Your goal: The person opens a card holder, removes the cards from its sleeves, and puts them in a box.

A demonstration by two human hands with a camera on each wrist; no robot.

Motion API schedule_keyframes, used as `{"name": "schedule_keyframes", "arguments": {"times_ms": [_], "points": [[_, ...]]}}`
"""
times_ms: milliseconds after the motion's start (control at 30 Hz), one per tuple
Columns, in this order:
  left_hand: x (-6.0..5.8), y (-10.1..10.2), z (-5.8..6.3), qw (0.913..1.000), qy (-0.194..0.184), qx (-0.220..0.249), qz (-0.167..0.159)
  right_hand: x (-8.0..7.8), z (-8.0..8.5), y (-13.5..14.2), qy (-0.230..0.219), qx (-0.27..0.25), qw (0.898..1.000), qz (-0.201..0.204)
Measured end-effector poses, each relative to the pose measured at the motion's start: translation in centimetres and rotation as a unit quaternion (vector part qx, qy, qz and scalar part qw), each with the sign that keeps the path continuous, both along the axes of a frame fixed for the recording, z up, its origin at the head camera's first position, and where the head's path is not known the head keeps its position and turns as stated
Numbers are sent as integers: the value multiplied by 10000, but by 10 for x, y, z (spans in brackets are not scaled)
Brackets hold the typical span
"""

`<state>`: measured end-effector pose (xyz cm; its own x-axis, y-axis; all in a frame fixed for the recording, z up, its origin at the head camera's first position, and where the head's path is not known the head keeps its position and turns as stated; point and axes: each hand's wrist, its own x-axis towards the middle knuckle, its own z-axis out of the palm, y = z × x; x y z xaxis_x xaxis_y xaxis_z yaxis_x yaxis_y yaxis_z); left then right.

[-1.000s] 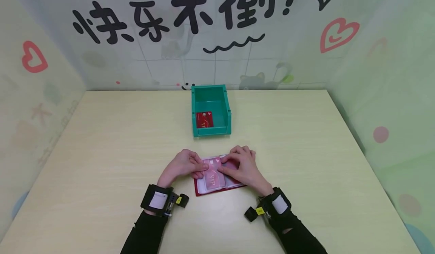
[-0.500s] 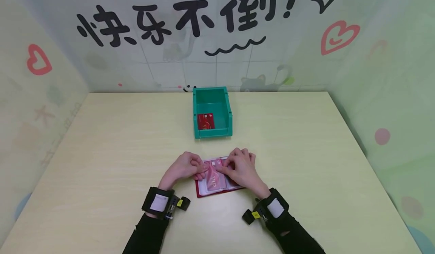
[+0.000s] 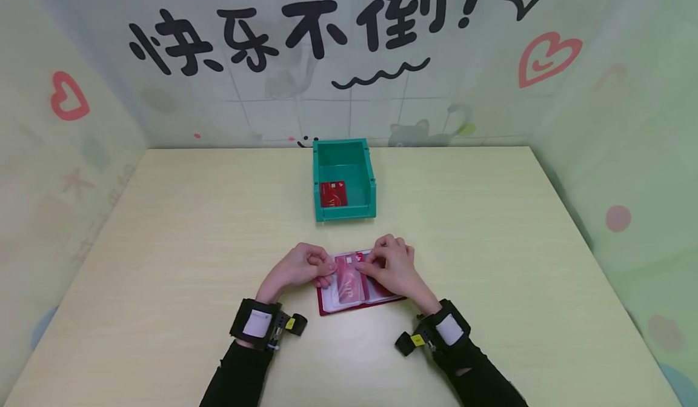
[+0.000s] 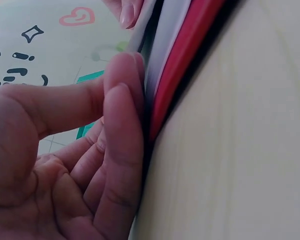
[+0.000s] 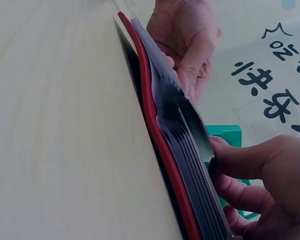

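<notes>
A card holder (image 3: 328, 301) with a red cover and clear sleeve pages lies spread on the table. Under the clear film of its left side shows a pink-looking VIP card (image 3: 349, 289). My left hand (image 3: 305, 266) pinches the left edge of a page between thumb and forefinger; in the left wrist view the raised sheet (image 4: 142, 31) runs into those fingertips. With thumb and fingers, my right hand (image 3: 395, 268) pinches a page edge near the middle of the holder. In the right wrist view the page (image 5: 199, 132) bulges up from the stacked sleeves below.
Behind the holder stands a green bin (image 3: 346, 213) with a red VIP card (image 3: 333, 194) inside. The pale wooden table (image 3: 191, 225) meets printed wall sheets at the back and both sides.
Both hands keep their pinch on the card holder's page. The pink card's film has buckled, and a darker red strip shows along its right edge. The head view has shifted slightly.
</notes>
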<state>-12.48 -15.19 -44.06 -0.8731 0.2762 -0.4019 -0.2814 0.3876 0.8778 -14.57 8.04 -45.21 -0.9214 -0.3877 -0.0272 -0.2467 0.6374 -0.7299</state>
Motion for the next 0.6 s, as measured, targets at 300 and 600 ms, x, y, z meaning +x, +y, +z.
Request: {"name": "schedule_keyframes", "arguments": {"times_ms": [300, 600], "points": [[-1, 4, 2, 9993, -35, -332, 142, 0, 0, -1, 78, 17, 10000, -37], [0, 5, 1, 9994, -113, -208, 247, -3, 0, 10, -412, -383, 9984, 24]]}}
